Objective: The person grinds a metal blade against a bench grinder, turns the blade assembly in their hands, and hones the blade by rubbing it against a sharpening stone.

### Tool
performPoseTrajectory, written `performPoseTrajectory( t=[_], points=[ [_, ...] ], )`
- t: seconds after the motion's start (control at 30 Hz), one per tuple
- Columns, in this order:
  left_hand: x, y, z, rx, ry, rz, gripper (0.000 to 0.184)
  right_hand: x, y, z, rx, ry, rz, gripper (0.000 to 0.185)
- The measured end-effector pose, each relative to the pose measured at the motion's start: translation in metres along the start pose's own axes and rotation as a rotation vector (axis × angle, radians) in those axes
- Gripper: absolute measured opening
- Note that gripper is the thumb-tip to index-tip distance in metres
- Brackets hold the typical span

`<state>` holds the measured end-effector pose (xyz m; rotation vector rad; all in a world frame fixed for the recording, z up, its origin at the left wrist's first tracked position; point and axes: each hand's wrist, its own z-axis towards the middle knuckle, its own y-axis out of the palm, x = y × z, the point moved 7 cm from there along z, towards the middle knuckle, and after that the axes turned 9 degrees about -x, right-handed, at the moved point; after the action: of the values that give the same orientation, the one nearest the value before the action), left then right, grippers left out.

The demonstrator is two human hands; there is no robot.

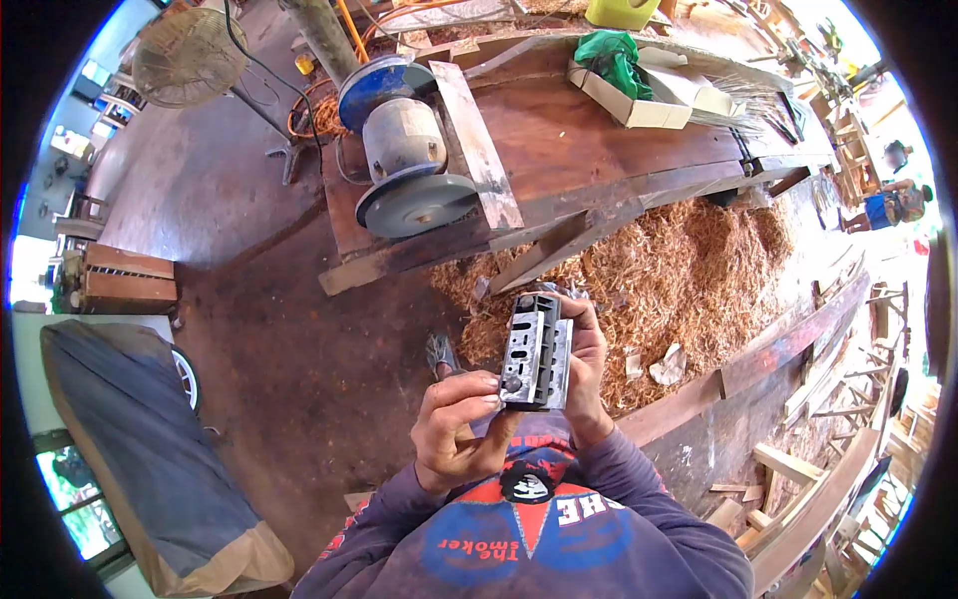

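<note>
A grey metal block with slots and ribs [534,351] is held up in front of my chest. Round knobs or bolt heads sit at its upper and lower left corners. My right hand [589,364] wraps around the block's right side and far end. At its lower left corner, my left hand [457,429] is closed, with fingertips against the lower round knob [512,383] and the thumb near the bottom edge. The block's underside is hidden.
Ahead stands a wooden bench [559,130] carrying a bench grinder [404,140] and a box [629,105] with a green bag. Wood shavings [689,280] lie in a heap beneath it. A fan [190,58], a covered object [150,449] and a distant person [893,205] are also visible.
</note>
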<state>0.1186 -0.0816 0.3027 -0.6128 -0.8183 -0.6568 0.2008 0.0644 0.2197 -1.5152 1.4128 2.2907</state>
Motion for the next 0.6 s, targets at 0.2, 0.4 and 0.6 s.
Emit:
performPoseTrajectory(
  t=[0.2,0.4,0.6],
  points=[
    [0.0012,0.0002,-0.0008,-0.002,-0.005,0.006,0.045,0.0015,-0.0009,-0.0004,0.003,0.048,-0.029,0.03],
    [0.0016,-0.0024,-0.0008,0.025,-0.039,0.031,0.047,-0.0004,0.0055,0.0,-0.019,0.028,0.001,0.029],
    [-0.0008,0.0001,0.0063,0.003,-0.081,0.018,0.049,0.0057,0.0044,0.0005,-0.001,0.034,0.041,0.033]
  ],
)
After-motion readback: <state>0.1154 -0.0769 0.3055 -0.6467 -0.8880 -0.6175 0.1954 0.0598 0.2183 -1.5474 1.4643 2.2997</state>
